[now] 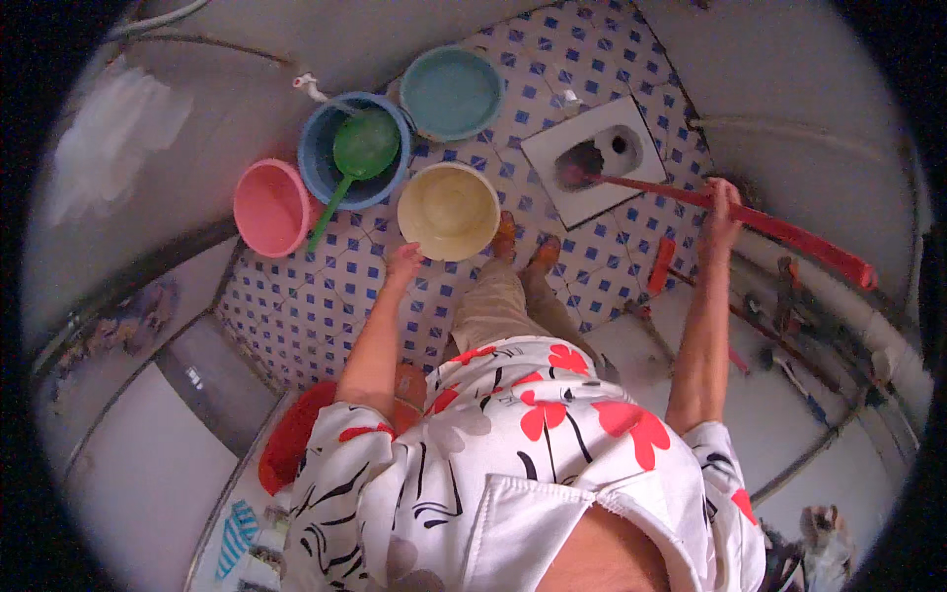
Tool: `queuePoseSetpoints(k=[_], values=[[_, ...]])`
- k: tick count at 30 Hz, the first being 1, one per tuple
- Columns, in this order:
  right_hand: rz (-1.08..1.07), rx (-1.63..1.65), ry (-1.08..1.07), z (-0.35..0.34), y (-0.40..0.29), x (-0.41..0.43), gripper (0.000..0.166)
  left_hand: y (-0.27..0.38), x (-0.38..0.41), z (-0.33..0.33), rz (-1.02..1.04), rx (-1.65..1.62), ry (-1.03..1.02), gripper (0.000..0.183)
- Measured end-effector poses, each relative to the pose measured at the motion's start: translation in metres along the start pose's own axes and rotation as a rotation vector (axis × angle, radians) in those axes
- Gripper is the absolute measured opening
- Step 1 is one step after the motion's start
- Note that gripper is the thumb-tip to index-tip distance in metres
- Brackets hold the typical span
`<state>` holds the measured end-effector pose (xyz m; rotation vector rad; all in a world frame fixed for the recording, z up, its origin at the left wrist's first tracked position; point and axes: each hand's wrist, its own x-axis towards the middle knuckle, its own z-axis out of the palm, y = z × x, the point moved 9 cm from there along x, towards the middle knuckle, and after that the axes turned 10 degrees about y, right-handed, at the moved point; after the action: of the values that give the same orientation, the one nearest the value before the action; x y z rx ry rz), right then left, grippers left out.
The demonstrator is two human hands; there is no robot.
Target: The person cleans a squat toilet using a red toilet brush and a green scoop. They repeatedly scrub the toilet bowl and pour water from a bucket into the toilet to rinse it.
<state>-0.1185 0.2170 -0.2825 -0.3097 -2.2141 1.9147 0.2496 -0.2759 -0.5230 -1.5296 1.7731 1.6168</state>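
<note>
My right hand (721,211) grips the long red handle (799,240) of a brush or broom. Its dark reddish head (581,172) rests inside the bowl of a white squat toilet (577,207) set in the floor. My left hand (404,265), fingers loosely curled, is at the near-left rim of a cream plastic basin (450,207); whether it grips the rim is unclear. Behind that basin, water runs from a white tap (309,85) into a blue bucket (305,152). A green long-handled dipper (366,144) lies across the bucket, its handle over the near rim.
A pink bucket (272,209) stands left of the blue one. A teal basin (451,92) holding water sits by the back wall. My feet (544,251) stand on blue-and-white tiles (333,296). Low right lies a red-headed floor tool (662,265); behind me, a red tub (292,436).
</note>
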Motion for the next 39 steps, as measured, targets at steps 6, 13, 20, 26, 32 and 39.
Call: queuePoseSetpoints(k=[6,13,20,26,32,39], values=[[-0.038,-0.037,-0.031,0.007,-0.198,0.014,0.028,-0.021,0.001,0.014,-0.057,-0.104,-0.091,0.03],[-0.439,0.346,0.119,-0.087,-0.242,0.033,0.02,-0.032,-0.006,-0.004,-0.115,0.011,-0.018,0.031],[-0.018,0.036,0.194,0.006,0.011,0.018,0.015,-0.032,0.004,-0.011,-0.116,-0.073,-0.027,0.031],[-0.048,0.214,0.191,-0.047,-0.167,0.041,0.023,0.01,-0.015,0.007,-0.071,-0.102,-0.02,0.031],[-0.214,0.473,0.236,-0.104,-0.29,0.035,0.011,-0.016,-0.002,0.009,-0.121,-0.117,-0.019,0.032],[-0.268,0.471,0.267,-0.118,-0.298,0.035,0.014,-0.019,0.006,0.018,-0.109,-0.135,-0.04,0.037]])
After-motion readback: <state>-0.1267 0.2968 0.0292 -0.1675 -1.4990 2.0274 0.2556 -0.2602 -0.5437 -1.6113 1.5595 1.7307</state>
